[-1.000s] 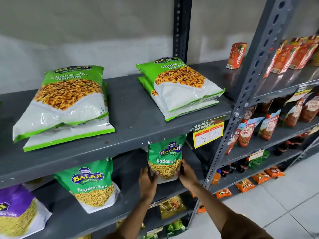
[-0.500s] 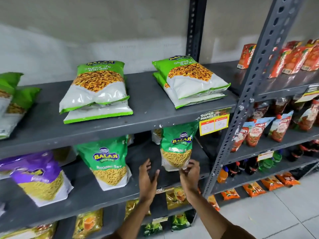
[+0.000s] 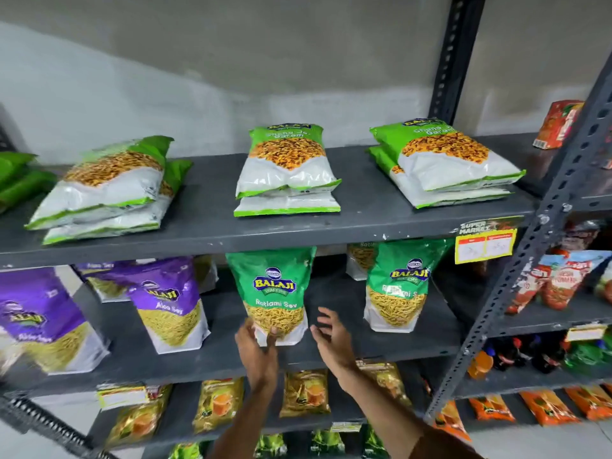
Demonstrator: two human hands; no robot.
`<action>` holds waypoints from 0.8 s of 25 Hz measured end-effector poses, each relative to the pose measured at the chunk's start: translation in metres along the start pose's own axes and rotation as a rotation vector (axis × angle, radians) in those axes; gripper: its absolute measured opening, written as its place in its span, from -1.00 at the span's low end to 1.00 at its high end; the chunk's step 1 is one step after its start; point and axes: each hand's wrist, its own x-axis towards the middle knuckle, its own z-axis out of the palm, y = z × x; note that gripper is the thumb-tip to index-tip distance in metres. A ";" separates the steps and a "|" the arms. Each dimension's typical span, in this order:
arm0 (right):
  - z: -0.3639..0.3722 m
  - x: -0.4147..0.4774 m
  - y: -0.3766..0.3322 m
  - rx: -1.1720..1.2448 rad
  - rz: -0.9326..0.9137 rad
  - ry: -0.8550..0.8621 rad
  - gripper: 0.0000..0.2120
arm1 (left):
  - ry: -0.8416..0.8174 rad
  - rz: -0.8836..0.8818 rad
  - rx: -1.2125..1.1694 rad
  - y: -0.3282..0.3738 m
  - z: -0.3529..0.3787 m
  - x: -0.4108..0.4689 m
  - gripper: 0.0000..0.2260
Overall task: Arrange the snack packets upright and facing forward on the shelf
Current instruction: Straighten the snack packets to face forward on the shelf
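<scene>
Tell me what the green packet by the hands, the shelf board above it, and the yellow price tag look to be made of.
Green packet: glossy plastic film, judging by its sheen and soft creases. Shelf board: probably painted metal, dark grey and matte, with small chips along the front edge. Price tag: likely printed paper or card, flat and dull; too blurred to be sure.

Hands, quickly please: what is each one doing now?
Left hand: open, fingers touching the base of the Ratlami Sev packet.
Right hand: open, beside it, holding nothing.
</scene>
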 end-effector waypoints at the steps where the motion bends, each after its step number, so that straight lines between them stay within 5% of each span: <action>1: 0.008 0.003 -0.006 -0.009 0.019 -0.022 -0.51 | -0.001 0.005 0.010 0.001 -0.003 0.009 -0.25; 3: 0.027 0.013 -0.012 -0.015 0.033 -0.055 -0.40 | -0.056 -0.040 -0.022 0.001 -0.007 0.026 -0.17; 7: 0.051 0.024 -0.020 0.014 0.078 -0.090 -0.43 | -0.181 -0.106 -0.041 -0.009 0.000 0.049 -0.41; 11: 0.051 0.036 -0.004 -0.001 0.011 0.040 0.03 | -0.264 -0.100 -0.031 -0.012 0.008 0.054 -0.21; 15: 0.045 0.034 0.000 -0.061 0.068 -0.024 -0.40 | -0.328 -0.149 -0.047 -0.006 0.003 0.050 -0.30; 18: 0.060 0.023 0.009 -0.007 0.094 0.193 -0.23 | -0.296 -0.137 -0.022 -0.007 -0.012 0.047 -0.36; 20: 0.079 -0.004 -0.007 0.037 0.049 0.349 -0.32 | -0.206 -0.085 0.014 -0.010 -0.031 0.040 -0.43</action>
